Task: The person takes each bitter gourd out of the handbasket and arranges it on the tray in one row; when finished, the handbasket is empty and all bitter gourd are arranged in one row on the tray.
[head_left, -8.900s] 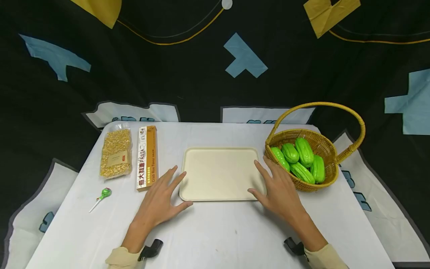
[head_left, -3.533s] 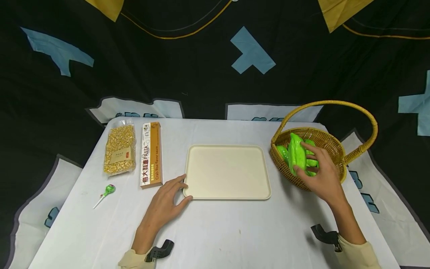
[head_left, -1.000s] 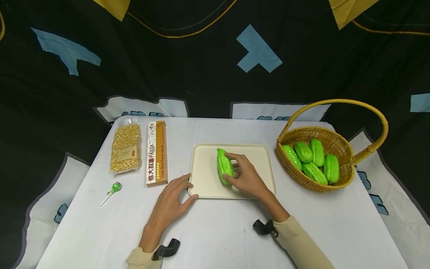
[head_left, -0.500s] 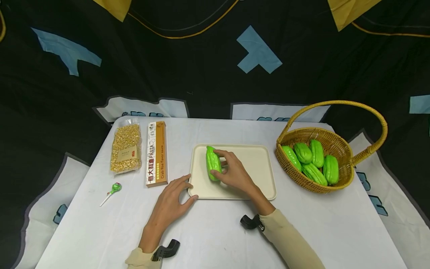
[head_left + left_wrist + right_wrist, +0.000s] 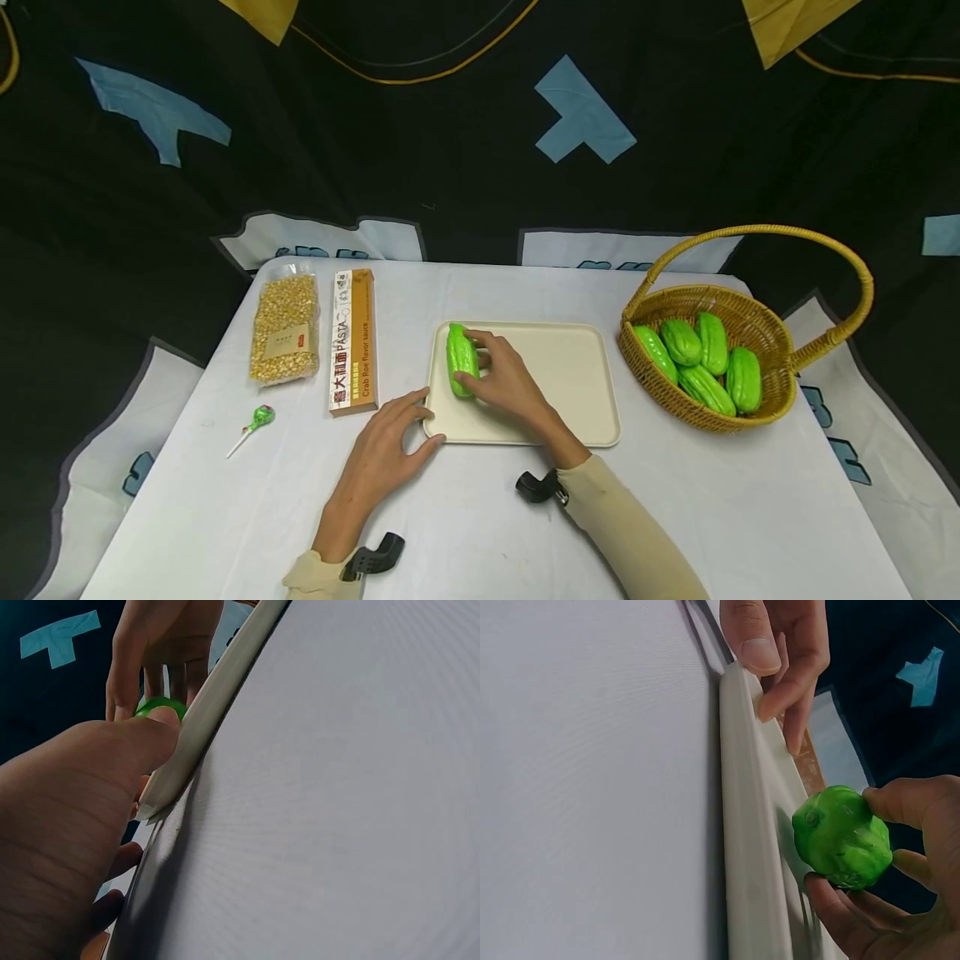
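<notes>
A bright green, ridged bitter melon (image 5: 462, 360) is in my right hand (image 5: 504, 379), thumb on one side and fingertips on the other. It stands lengthwise over the left end of a cream rectangular tray (image 5: 555, 375). In the right wrist view the melon's (image 5: 844, 836) blunt end shows, close over the tray floor. My left hand (image 5: 386, 446) rests at the tray's front left corner, thumb at the front rim and loosely bent fingers along the left side. The left wrist view shows that thumb (image 5: 154, 739) on the rim, covering most of the melon.
A wicker basket (image 5: 708, 417) with a tall handle holds several more green melons at the right. To the left lie a pasta box (image 5: 352, 342), a bag of yellow corn kernels (image 5: 285, 329) and a green lollipop (image 5: 262, 416). Black cloth hangs behind the white table.
My right hand took the melon from the basket and brought it over the tray. During the last second it moved further left to the tray's left end. My left hand stayed at the corner.
</notes>
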Available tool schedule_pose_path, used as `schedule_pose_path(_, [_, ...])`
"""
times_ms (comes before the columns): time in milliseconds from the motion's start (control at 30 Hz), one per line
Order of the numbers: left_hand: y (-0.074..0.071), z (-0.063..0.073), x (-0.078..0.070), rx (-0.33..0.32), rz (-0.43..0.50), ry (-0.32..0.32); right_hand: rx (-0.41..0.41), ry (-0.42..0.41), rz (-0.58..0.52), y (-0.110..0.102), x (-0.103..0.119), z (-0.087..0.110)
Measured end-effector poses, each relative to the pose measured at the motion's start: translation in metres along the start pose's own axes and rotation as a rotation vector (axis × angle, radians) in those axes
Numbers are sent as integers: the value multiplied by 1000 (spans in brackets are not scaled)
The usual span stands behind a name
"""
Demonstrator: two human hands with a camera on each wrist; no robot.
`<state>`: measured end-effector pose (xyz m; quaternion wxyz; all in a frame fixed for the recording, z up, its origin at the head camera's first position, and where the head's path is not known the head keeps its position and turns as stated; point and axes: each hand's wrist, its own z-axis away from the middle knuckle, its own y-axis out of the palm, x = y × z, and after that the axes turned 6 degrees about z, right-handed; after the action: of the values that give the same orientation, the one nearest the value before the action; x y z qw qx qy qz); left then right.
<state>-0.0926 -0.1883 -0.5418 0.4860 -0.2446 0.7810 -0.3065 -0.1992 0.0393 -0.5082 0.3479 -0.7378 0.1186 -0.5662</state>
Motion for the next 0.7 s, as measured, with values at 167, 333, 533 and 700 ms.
schedule_pose_path(167, [0,0,0,4,1,-6,1,6,15,6,3,-6])
schedule_pose_path(333, [0,0,-1,4,5,-9,-4,8,34,10,8,-10])
schedule_pose_path(533, [0,0,-1,-5,8,-3,-24,31,49,15,13,-17])
schedule_pose_path(700, [0,0,0,-3,11,-3,-41,45,71,19,14,-20])
